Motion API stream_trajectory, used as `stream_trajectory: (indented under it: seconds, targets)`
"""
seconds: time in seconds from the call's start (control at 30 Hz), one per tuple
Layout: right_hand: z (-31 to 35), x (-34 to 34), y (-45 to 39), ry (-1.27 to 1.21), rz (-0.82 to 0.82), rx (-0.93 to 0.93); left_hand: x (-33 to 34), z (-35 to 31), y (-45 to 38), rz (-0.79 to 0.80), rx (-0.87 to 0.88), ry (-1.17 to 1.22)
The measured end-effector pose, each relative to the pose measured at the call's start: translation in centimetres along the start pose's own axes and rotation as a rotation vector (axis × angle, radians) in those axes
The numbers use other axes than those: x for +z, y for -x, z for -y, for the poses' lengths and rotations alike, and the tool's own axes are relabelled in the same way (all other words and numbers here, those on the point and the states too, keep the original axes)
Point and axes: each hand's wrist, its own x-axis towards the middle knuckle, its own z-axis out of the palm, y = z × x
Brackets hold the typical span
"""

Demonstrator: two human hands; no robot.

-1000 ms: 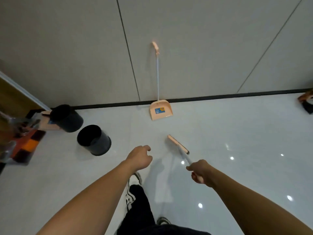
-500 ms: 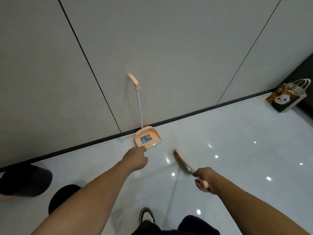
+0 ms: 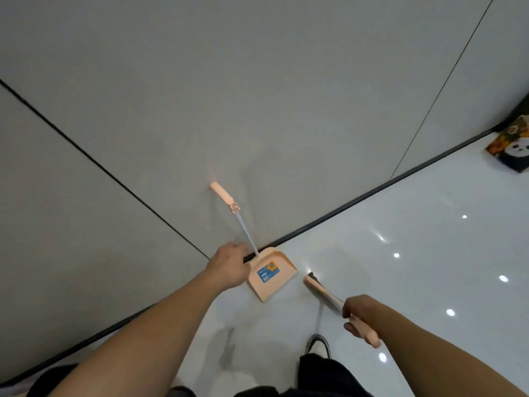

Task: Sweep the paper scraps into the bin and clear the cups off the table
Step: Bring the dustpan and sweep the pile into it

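Right now the person is standing on a glossy white floor (image 3: 429,253) close to a grey panelled wall (image 3: 257,96), looking down over both bare forearms. A peach dustpan (image 3: 272,277) is sitting on the floor with its back edge at the dark skirting strip (image 3: 357,200), and its long pale handle (image 3: 229,210) is leaning up against the wall, ending in a peach grip. A blue and orange label is showing on the pan's tray. The left hand (image 3: 229,266) is reaching forward just beside the lower part of the handle, where the shaft is meeting the pan; its fingers are lying loosely curled and close together, and from this angle I cannot tell whether they are touching the shaft or only sitting next to it. The right hand (image 3: 359,313) is gripping a peach broom (image 3: 323,293) by its handle, fingers and thumb wrapping round the peach grip, whose end is sticking out below the hand. The broom head is pointing towards the dustpan, lying near the pan's open lip but apart from it. A paper bag with a panda print (image 3: 512,150) is standing by the wall at the far right, well apart from the dustpan. Dark trouser legs and a shoe (image 3: 319,343) are showing at the bottom edge. Bright ceiling lights are reflecting as spots on the floor.
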Motion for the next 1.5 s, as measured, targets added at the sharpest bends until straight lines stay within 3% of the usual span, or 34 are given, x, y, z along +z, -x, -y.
stream_trajectory:
  seconds: [0.13, 0.3, 0.37, 0.47, 0.57, 0.77, 1.0, 1.3, 1.5]
  targets:
    - [3.5, 0.7, -0.7, -0.055, -0.006, -0.035, -3.7, 0.1, -5.3, -0.053, 0.092, -0.093]
    - [6.4, 1.5, -0.9, -0.154, -0.019, 0.039, -6.2, 1.3, -11.8, -0.237, 0.276, -0.228]
    - [7.0, 2.0, -1.2, -0.205, -0.057, 0.058, -7.3, 2.2, -14.8, -0.183, 0.394, -0.420]
    - [7.1, 3.7, -1.1, -0.246, -0.127, 0.044, -8.3, 3.0, -18.6, 0.017, 0.493, -0.725]
    - [5.7, 6.6, -0.8, -0.352, -0.206, 0.086, -8.3, 3.3, -21.4, 0.183, 0.537, -0.855]
    - [1.3, 12.5, -0.7, -0.787, -0.308, 0.183, -6.9, -3.0, -22.4, 0.135, 0.818, -0.831]
    - [-7.3, 16.3, 3.5, -1.252, -0.413, 0.210, -0.5, -16.8, -13.1, 0.234, 1.216, -0.725]
    - [-24.3, 16.5, 10.1, -1.682, -0.565, 0.253, 10.6, -29.9, 7.3, 0.373, 1.573, -0.825]
    - [-36.7, 16.7, 13.8, -1.973, -0.670, 0.277, 18.1, -37.3, 21.8, 0.337, 1.844, -0.909]
